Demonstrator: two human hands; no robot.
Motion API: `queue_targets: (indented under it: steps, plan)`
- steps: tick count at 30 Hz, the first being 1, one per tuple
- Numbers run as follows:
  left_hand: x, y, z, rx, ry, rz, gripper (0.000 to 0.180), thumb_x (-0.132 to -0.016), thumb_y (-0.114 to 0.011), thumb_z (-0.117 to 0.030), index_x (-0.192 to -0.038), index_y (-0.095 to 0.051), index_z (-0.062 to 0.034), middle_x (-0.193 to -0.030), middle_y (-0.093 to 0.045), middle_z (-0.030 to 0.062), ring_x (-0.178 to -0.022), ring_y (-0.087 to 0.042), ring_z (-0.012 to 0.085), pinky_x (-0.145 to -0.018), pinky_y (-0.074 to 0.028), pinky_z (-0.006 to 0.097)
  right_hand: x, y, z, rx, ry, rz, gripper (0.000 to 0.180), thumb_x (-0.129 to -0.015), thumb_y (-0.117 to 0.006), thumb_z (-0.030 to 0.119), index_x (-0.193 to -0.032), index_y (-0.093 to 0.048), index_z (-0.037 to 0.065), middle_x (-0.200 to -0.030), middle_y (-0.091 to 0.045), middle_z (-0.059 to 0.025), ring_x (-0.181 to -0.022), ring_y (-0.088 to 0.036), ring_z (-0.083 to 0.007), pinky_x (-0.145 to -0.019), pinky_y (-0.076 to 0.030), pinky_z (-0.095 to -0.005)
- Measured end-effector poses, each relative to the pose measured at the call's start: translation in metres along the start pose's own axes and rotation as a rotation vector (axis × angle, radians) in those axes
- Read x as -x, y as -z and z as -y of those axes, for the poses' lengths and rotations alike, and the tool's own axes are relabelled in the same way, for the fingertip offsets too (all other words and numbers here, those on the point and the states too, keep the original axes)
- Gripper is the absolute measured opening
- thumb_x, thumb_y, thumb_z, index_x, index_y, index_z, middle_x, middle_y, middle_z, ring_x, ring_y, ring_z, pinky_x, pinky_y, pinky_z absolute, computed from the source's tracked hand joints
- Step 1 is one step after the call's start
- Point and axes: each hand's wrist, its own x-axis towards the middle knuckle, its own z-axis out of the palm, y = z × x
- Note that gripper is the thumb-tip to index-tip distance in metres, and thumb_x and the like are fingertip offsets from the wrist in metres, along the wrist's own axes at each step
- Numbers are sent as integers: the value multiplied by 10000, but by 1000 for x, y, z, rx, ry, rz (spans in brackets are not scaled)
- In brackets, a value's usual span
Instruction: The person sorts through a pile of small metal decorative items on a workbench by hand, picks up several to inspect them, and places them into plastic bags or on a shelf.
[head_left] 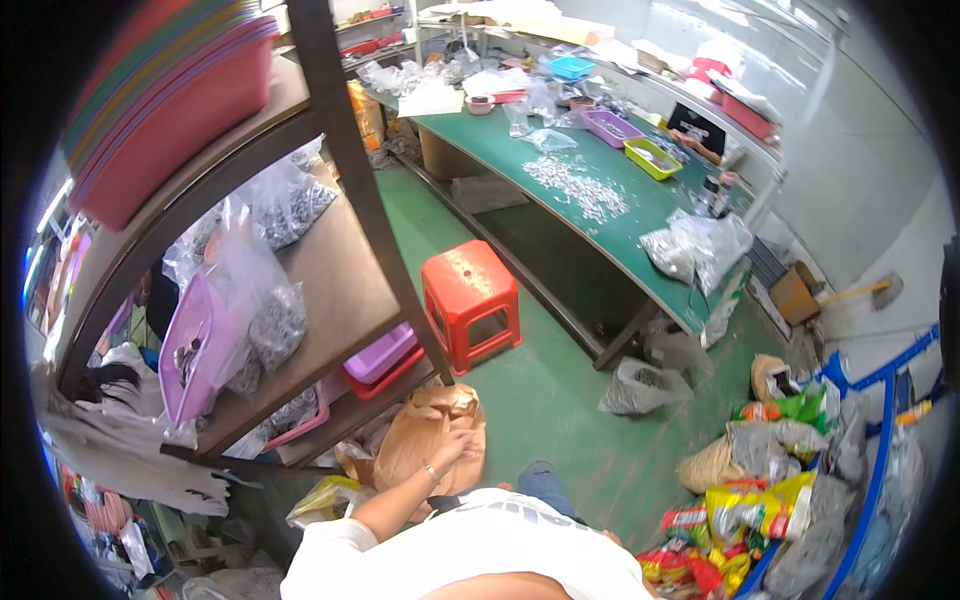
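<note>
My left hand (pixel 453 451), with a bracelet at the wrist, reaches out in front of my body over a crumpled brown paper bag (pixel 415 432). Its fingers look loosely spread, and I see nothing between them. Whether the fingertips touch the paper I cannot tell. The bag stands on the floor against the foot of a brown shelf rack (pixel 345 270). My right hand does not show; my white shirt covers the lower middle of the view.
A red plastic stool (pixel 470 300) stands ahead. Beyond it, a green table (pixel 480 150) carries small silvery parts, a purple basket (pixel 612 128) and a yellow-green basket (pixel 653 158). Another person (pixel 697 133) sits behind it. Filled bags (pixel 760 510) lie at right beside a blue frame (pixel 880 450).
</note>
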Motion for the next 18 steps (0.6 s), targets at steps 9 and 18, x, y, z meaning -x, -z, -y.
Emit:
queue_targets:
  steps: [9, 18]
  plan:
    - [-227, -93, -125, 54, -59, -43, 271, -921, -449, -160, -1138, -529, -17, -972, -622, 88, -868, -610, 163, -732, -498, 278, -189, 202, -60, 30, 48, -12, 247, -782, -503, 244, -836, -631, 39, -857, -621, -234, -815, -604, -404, -703, -487, -486]
    - [-316, -55, -185, 317, 89, -426, 241, -874, -480, -130, -1070, -569, -22, -907, -633, 115, -763, -624, 184, -642, -509, 274, -328, 341, -101, 7, 79, 203, 247, -778, -495, 208, -834, -661, 33, -896, -617, -241, -845, -596, -401, -753, -484, -467]
